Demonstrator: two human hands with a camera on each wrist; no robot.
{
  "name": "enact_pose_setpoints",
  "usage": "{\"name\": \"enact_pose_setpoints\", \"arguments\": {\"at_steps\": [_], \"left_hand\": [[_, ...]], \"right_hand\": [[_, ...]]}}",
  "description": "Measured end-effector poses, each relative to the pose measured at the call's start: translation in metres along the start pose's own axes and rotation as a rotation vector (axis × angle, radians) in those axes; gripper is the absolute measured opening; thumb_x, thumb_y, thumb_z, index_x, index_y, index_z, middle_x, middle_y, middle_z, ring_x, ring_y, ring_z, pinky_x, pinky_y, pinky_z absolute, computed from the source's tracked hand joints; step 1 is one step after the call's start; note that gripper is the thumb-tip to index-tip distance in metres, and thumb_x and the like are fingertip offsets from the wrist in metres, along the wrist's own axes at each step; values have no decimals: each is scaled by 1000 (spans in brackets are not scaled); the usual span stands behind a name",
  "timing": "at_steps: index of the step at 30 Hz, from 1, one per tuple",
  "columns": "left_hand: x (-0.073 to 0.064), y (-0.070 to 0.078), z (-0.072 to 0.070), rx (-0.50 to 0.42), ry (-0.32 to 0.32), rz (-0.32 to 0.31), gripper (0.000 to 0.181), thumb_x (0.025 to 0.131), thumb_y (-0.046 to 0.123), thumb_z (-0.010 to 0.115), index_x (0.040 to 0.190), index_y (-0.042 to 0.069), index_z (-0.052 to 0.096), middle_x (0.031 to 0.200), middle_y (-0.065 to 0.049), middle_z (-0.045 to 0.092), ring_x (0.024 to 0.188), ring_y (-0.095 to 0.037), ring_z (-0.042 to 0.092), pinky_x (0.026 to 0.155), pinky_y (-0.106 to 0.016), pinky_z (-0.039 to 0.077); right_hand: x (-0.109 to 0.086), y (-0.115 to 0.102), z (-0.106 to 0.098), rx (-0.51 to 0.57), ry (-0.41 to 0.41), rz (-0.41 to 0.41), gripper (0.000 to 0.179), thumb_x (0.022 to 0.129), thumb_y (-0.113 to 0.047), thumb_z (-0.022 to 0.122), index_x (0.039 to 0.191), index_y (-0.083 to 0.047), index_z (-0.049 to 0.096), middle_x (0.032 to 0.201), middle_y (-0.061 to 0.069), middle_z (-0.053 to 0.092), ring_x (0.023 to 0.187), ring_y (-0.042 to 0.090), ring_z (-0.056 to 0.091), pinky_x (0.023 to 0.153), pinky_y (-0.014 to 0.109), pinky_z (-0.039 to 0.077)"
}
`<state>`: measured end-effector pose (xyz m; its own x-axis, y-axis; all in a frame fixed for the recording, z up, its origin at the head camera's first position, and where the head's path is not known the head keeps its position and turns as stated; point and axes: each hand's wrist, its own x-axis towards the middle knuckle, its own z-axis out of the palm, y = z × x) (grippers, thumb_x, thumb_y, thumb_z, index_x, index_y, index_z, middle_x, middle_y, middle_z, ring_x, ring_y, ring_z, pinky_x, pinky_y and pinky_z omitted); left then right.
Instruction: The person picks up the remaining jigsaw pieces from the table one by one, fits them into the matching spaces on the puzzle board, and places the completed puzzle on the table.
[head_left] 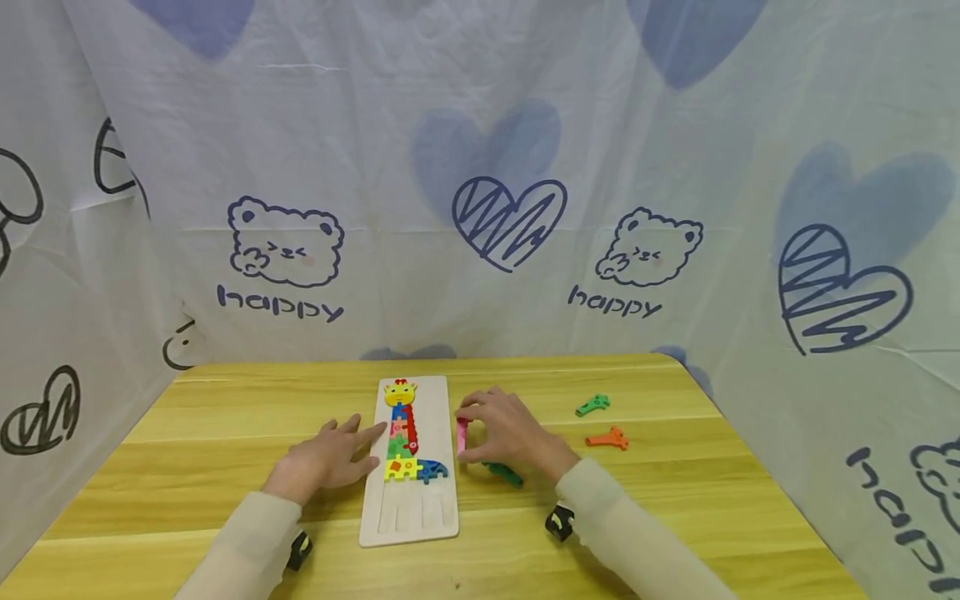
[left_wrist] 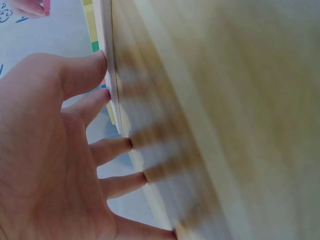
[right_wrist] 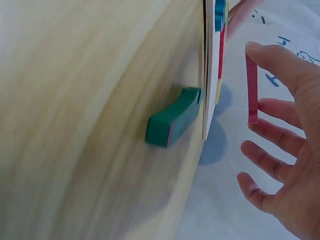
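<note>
The right hand's (head_left: 506, 425) thumb and nearest fingers pinch a narrow, smooth-sided pink piece (right_wrist: 252, 90) by its ends, while its last two fingers stand apart, touching nothing. The pink piece is raised above the worktop (head_left: 225, 442), just right of a flat pale board (head_left: 433, 408). The left hand's (head_left: 326, 458) fingers are spread well apart, with the thumb and index fingertips touching the board's left edge.

On the board, a jigsaw giraffe has a rounded yellow head (head_left: 401, 393) and a neck stacked from small interlocking pieces: blue (head_left: 398, 411), pink (head_left: 397, 429) and green (head_left: 399, 448). A scalloped red strip (head_left: 410, 429) runs beside them. Below, a yellow body piece (head_left: 401, 471) locks against a curved blue piece (head_left: 431, 472), above shallow narrow slots (head_left: 435, 510).

A thick, gently curved dark green piece (right_wrist: 170, 122) lies under the right hand. Farther right rest a brighter green piece (head_left: 593, 405) and an orange one (head_left: 609, 438), each forked at one end. The worktop shows yellowish, streaky wood grain; behind hangs creased white cloth (head_left: 375, 167) printed with hearts and bears.
</note>
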<state>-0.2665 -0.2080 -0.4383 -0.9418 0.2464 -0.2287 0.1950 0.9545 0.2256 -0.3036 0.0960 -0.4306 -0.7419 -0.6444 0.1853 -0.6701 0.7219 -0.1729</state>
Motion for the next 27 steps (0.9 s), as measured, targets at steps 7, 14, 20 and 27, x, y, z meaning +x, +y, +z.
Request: {"name": "enact_pose_setpoints", "arguments": {"at_steps": [7,14,20,27], "left_hand": [[1,0,1,4,4,0,63,103,48,56,161,29,38,167,-24,30,148,-62,27,100,-92,28],[0,0,1,7,2,1,64,103,48,56,161,29,37,168,-24,29,148,-62,26,99,-92,29],[1,-1,0,5,-1,0,64,103,48,56,161,29,37,168,-24,28,148,-63,26,98,-93,28],[3,-1,0,11,-3,-1,64,103,49,55,161,29,37,168,-24,29,148,-63,27,99,-92,30]], "right_hand": [[1,-12,3,-7,-18,-24,65,82,-54,82,134,-17,71,138,2,67,115,22,57,90,33,48],[2,-22,8,-14,-33,-40,65,81,-55,83,134,-18,71,138,1,67,112,19,56,90,31,47],[3,-29,11,-34,-41,-72,64,82,-57,81,133,-20,71,137,-2,67,110,17,56,87,27,45],[4,-39,9,-33,-69,-71,62,83,-56,80,134,-21,71,138,-2,66,110,15,54,87,25,44]]}}
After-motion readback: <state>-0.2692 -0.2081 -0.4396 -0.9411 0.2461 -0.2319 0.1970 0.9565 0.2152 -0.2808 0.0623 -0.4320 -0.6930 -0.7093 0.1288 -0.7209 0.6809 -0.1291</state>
